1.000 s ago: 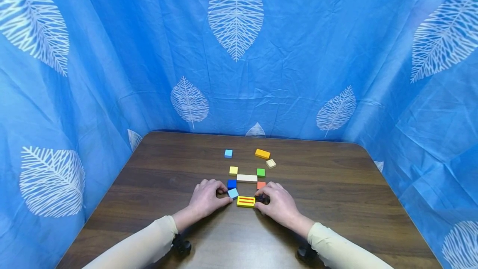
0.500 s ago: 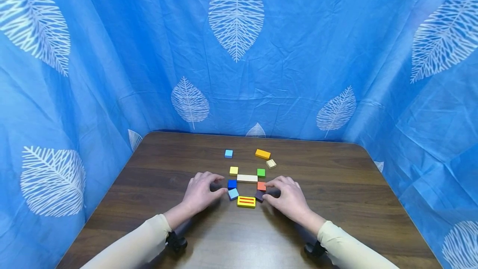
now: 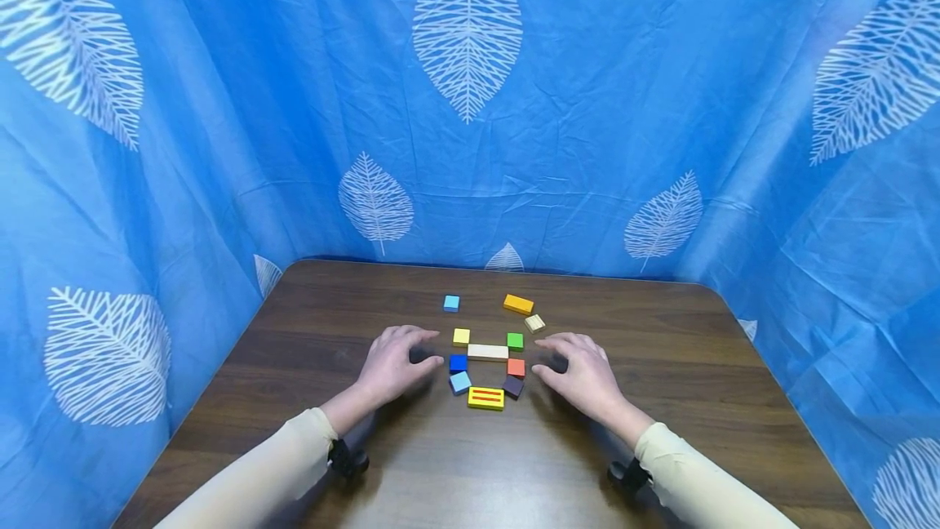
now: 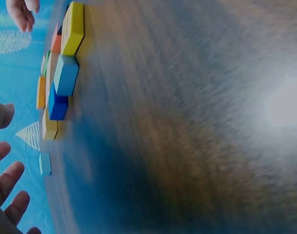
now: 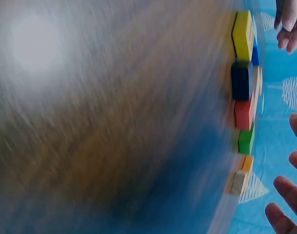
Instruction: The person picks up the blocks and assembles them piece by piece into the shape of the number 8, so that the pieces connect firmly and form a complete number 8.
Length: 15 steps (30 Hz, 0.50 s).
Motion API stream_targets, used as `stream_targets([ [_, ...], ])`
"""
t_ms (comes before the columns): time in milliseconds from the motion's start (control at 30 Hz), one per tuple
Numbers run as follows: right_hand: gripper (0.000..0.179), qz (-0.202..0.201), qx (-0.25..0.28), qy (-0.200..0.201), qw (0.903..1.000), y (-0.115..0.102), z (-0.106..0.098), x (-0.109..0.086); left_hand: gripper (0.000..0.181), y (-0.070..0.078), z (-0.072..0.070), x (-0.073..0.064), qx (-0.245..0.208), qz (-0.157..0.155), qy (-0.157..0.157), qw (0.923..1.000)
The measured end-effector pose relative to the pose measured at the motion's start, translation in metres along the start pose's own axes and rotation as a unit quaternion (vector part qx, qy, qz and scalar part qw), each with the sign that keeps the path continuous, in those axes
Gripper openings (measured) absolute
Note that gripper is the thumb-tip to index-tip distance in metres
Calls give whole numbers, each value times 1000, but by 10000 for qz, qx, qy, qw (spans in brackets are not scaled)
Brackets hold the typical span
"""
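My left hand [image 3: 395, 365] hovers just left of the blocks, fingers apart and holding nothing. Nearest to it are a dark blue block [image 3: 458, 363], a tilted light blue block [image 3: 460, 383] and a pale yellow block [image 3: 461, 337]. On the other side my right hand [image 3: 578, 369] is likewise empty, fingers spread, beside a red block [image 3: 516, 368], a dark purple block [image 3: 513, 387] and a green block [image 3: 516, 341]. Between the two sides lie a long cream block [image 3: 488, 353] and, nearer me, a yellow block with red stripes [image 3: 486, 398].
Farther back on the brown table [image 3: 352, 288] are a small sky-blue block [image 3: 451, 303], an orange block [image 3: 518, 304] and a ridged beige block [image 3: 534, 323]. A blue curtain [image 3: 558, 104] with white leaf prints hangs around the table.
My left hand has drawn away leftward from the light blue block. My right hand has let go of the dark purple block and moved right, which uncovers it.
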State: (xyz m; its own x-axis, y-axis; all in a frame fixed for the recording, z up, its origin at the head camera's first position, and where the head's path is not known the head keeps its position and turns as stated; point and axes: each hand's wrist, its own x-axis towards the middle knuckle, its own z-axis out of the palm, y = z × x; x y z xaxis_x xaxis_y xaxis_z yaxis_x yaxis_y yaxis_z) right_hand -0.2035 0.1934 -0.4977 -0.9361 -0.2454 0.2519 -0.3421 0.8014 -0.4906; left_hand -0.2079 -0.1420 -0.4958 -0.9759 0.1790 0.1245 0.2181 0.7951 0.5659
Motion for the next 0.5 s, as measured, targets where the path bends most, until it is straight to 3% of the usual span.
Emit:
stream_targets([
  [333,47,432,-229,20,9988,21,2,20,47,-3,4,22,57,-32,-249,9997],
  [500,50,619,-303,-33,9976,27,4,30,47,-5,4,33,55,101,-451,9989],
])
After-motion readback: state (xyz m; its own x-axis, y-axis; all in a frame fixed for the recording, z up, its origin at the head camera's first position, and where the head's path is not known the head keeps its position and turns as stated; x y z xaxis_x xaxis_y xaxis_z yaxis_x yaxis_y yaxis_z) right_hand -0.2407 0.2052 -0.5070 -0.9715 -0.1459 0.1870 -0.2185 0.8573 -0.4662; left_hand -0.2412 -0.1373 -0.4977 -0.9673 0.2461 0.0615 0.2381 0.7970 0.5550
